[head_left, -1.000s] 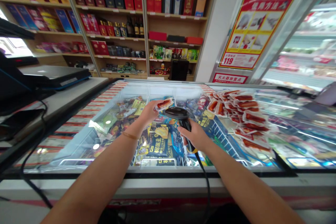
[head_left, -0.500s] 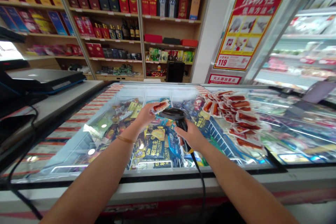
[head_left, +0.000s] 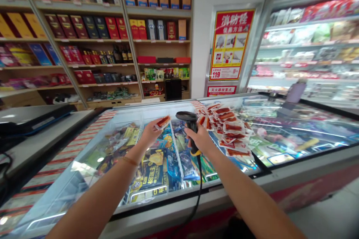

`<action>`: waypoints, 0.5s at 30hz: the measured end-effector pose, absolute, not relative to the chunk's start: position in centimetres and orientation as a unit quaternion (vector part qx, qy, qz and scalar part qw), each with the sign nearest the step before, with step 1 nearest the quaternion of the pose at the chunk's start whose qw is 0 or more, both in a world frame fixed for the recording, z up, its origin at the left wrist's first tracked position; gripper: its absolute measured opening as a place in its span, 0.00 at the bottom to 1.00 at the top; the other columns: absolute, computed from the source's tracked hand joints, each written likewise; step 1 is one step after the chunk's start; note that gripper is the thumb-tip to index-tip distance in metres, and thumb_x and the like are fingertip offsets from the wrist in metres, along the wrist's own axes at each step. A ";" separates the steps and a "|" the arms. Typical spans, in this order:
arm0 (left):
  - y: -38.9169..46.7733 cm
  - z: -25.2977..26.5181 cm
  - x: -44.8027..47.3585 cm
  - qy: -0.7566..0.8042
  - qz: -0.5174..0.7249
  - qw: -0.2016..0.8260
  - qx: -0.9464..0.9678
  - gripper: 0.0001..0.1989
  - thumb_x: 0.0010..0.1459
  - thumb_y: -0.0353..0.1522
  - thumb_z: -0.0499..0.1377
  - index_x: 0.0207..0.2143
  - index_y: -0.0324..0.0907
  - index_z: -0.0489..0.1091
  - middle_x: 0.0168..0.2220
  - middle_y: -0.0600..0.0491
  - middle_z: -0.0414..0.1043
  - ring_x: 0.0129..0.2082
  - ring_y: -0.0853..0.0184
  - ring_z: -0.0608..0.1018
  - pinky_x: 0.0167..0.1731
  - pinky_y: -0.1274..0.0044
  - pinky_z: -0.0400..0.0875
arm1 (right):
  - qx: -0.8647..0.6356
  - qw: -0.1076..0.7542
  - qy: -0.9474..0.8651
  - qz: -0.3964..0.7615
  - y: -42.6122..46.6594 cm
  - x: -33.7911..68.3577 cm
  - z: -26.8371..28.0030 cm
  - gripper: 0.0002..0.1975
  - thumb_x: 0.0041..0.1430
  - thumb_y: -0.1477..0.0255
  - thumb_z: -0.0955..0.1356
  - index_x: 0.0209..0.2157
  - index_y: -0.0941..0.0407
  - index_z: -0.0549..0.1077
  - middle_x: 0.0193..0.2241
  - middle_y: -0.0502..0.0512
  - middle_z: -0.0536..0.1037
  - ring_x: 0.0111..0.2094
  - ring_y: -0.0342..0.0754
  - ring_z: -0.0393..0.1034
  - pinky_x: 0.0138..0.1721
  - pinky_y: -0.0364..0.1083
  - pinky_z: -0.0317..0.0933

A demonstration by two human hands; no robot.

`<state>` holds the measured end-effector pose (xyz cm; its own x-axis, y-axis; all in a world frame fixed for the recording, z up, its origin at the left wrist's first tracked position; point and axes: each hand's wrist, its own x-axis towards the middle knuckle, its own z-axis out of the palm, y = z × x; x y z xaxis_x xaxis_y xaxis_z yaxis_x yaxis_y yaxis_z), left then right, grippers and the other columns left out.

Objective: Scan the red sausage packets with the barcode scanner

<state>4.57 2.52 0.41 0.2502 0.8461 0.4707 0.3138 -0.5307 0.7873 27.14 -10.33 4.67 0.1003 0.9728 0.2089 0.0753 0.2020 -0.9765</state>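
Between the fingers of my left hand (head_left: pixel 151 132) is a packaged sausage (head_left: pixel 163 122), a reddish-brown stick in a clear and white wrapper. My right hand (head_left: pixel 200 138) wraps round the handle of a black barcode scanner (head_left: pixel 187 116), whose head sits just right of the sausage, apart from it. From the handle a black cable (head_left: pixel 199 171) hangs down over the freezer's front edge. To the right of the scanner, a heap of similar packaged sausages (head_left: pixel 234 127) lies on the glass top of the chest freezer (head_left: pixel 92 149).
Under the glass, bagged goods (head_left: pixel 153 168) fill wire baskets. A grey-purple object (head_left: pixel 295 91) stands on the freezer at the right. On the left is a counter with a flat dark device (head_left: pixel 33 117). Shelves of boxes (head_left: pixel 95 54) and a red fire-hydrant poster (head_left: pixel 232 44) are behind.
My view has turned to the right and tilted up. The scanner now stands farther from the sausage and closer to the heap. Both hands keep their holds.
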 end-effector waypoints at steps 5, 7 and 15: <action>4.4 5.4 14.1 0.322 0.462 0.219 0.797 0.30 0.49 0.24 0.60 0.56 0.43 0.72 0.52 0.45 0.77 0.52 0.56 0.78 0.54 0.63 0.73 | -0.531 0.592 -0.515 0.319 -11.7 34.0 8.7 0.13 0.52 0.62 0.70 0.34 0.54 0.64 0.19 0.43 0.71 0.13 0.43 0.67 0.16 0.41 0.61; 5.0 6.9 18.6 0.285 0.454 0.214 0.817 0.30 0.48 0.22 0.59 0.56 0.42 0.72 0.53 0.44 0.76 0.53 0.56 0.78 0.55 0.63 0.72 | -0.547 0.611 -0.487 0.301 -12.1 36.7 9.7 0.12 0.53 0.63 0.69 0.32 0.54 0.63 0.18 0.44 0.70 0.14 0.43 0.67 0.16 0.42 0.61; 5.8 9.3 31.0 0.266 0.381 0.270 0.843 0.28 0.48 0.20 0.59 0.54 0.39 0.74 0.54 0.44 0.76 0.55 0.56 0.76 0.58 0.64 0.67 | -0.580 0.650 -0.424 0.248 -13.7 44.3 10.4 0.14 0.50 0.63 0.71 0.35 0.55 0.67 0.20 0.45 0.71 0.14 0.44 0.67 0.15 0.43 0.61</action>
